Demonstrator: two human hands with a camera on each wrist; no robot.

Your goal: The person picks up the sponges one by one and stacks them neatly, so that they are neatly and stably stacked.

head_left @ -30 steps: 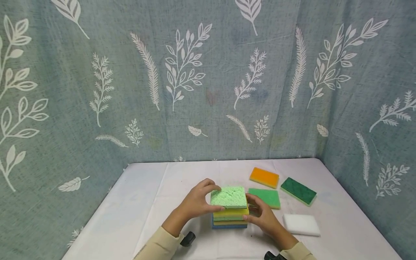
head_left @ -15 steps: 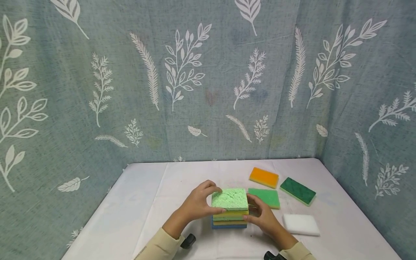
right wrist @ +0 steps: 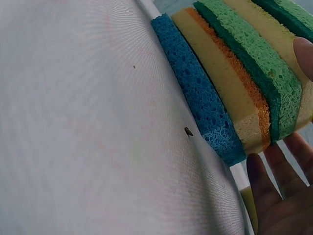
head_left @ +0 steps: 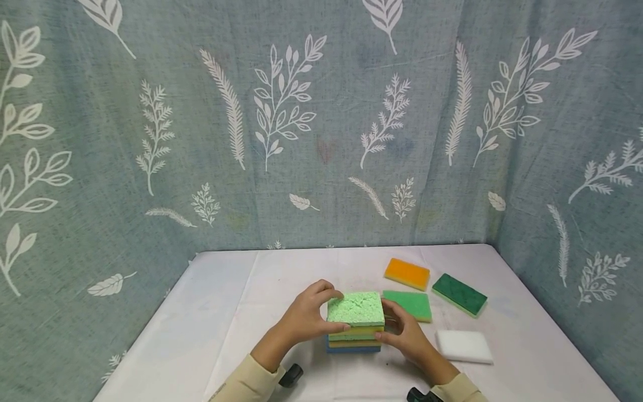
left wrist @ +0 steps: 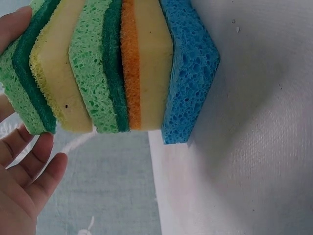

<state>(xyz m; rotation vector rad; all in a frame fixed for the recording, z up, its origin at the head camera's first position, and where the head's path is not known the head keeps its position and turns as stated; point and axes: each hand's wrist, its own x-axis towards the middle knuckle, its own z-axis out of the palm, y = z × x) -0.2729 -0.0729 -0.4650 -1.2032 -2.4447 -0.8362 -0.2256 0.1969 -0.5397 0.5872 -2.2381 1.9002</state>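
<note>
We see a stack [head_left: 354, 336] of five sponges standing upright near the middle of the table's front half. From the bottom up, the left wrist view shows a blue sponge [left wrist: 190, 73], a cream one with an orange face, a green one with a dark green face, a cream one edged in yellow, and the top sponge [head_left: 355, 309], pale green above dark green.

Compared with a second ago, the top sponge sits slightly lower, and its edges lie closer over the layer beneath. We take this to mean the fifth layer is all but placed, with only letting go or a little squaring-up left for it.

The left hand [head_left: 307, 314] pinches the left end of the top sponge, thumb at the near edge. The right hand [head_left: 406, 330] grasps the stack's right side, thumb on the near face and fingers round the corner; we cannot see all its fingertips.

Farther right lie four loose sponges: a green sponge [head_left: 409, 306] partly behind the right hand, an orange sponge [head_left: 407, 273] beyond it, a dark green sponge [head_left: 459, 295] and a white sponge [head_left: 464, 347]. They rest on a white-covered table [head_left: 226, 312], before a leaf-patterned curtain [head_left: 321, 223].
</note>
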